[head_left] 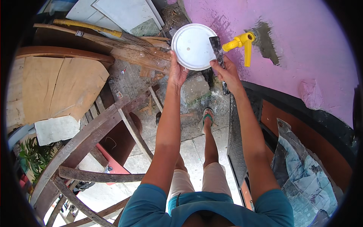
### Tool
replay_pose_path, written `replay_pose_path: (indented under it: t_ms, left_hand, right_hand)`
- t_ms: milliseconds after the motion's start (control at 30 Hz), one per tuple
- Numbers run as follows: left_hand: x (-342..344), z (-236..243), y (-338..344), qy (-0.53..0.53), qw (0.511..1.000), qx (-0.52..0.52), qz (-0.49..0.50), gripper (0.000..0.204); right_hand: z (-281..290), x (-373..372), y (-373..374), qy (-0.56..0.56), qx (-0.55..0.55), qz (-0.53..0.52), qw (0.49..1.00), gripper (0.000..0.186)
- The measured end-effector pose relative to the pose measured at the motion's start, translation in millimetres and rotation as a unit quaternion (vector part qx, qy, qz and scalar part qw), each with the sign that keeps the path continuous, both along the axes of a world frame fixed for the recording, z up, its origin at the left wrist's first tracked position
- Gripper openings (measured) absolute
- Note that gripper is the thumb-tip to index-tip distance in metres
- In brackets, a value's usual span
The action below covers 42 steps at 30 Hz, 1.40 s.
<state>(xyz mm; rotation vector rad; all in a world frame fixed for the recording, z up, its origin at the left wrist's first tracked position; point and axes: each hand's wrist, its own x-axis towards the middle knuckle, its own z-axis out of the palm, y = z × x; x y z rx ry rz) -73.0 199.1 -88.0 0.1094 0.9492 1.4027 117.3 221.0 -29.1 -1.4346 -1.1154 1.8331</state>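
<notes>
My left hand grips the left side of a round white plastic lid or container with a small mark at its middle. My right hand is closed on a long dark flat tool smeared with white, whose upper end lies over the lid's right edge. Just right of that tool, a yellow plastic pipe fitting with a downward handle sticks out of a grey cement patch in the pink wall. Whether my right fingers also touch the lid, I cannot tell.
Straw brooms, cracked plywood, white boards and a weathered wooden frame crowd the left, with a plant behind. A dark ledge and crumpled sheeting are at right. My sandalled foot stands on concrete.
</notes>
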Motion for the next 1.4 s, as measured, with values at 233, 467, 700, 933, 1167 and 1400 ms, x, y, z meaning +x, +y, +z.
replay_pose_path:
  t_ms: [233,467,700,933,1167,1400]
  left_hand:
    - [9,-7,-8,-0.027,1.000,0.017,0.001,0.065]
    - [10,-23,4,0.260,0.949,-0.068,-0.167,0.054]
    - [37,4,51,0.624,0.689,0.055,-0.364,0.045]
    - [52,24,65,0.729,0.479,0.182,-0.455,0.033]
    - [64,26,72,0.766,0.413,0.217,-0.442,0.023]
    - [73,-41,60,0.845,0.192,0.304,-0.397,0.025]
  right_hand:
    - [18,-14,12,0.114,-0.056,-0.038,0.991,0.032]
    - [-26,2,-1,-0.245,0.267,0.024,0.932,0.023]
    - [-18,6,-10,-0.093,0.131,-0.072,0.984,0.020]
    - [18,7,-14,-0.097,0.108,-0.022,0.989,0.023]
    - [28,10,-16,0.066,0.047,-0.080,0.994,0.026]
    - [21,-14,25,0.206,-0.103,0.012,0.973,0.037]
